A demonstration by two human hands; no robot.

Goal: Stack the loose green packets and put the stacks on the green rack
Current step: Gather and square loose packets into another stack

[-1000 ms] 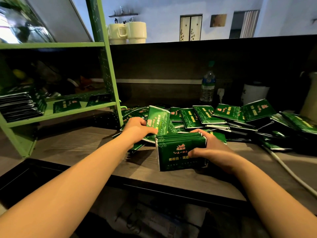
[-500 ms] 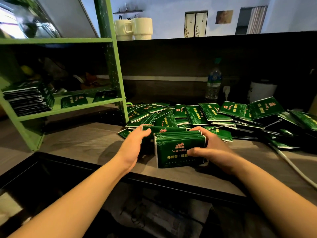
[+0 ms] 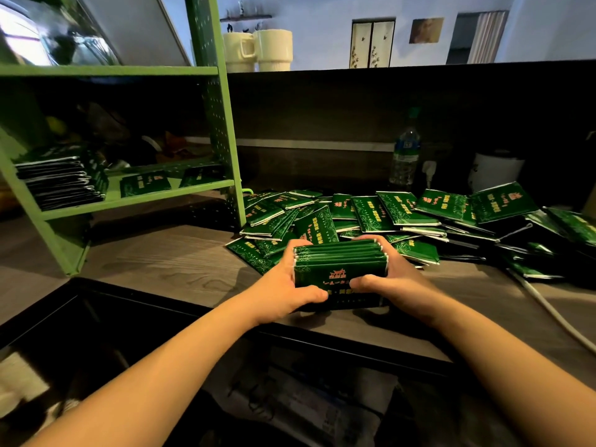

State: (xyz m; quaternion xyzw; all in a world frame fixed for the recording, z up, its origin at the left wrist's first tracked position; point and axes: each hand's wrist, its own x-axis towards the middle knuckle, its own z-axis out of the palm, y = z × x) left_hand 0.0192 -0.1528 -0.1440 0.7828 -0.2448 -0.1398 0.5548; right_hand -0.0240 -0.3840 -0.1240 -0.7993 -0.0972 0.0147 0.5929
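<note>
- A stack of green packets (image 3: 340, 269) is clamped in a two-sided grip by the left hand (image 3: 287, 285) and right hand (image 3: 392, 282), low over the desk (image 3: 167, 262);
- loose packets (image 3: 396, 214) are heaped just behind the grip; the green rack (image 3: 222, 124) is seen to its left.

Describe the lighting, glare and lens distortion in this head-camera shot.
Head view: dim, warm light; the rack interior and the counter's back corner lie in deep shadow. Glare flares at the top left. Wide-angle distortion bows the rack posts. Both hands, left and right, and their stack stay sharp.
</note>
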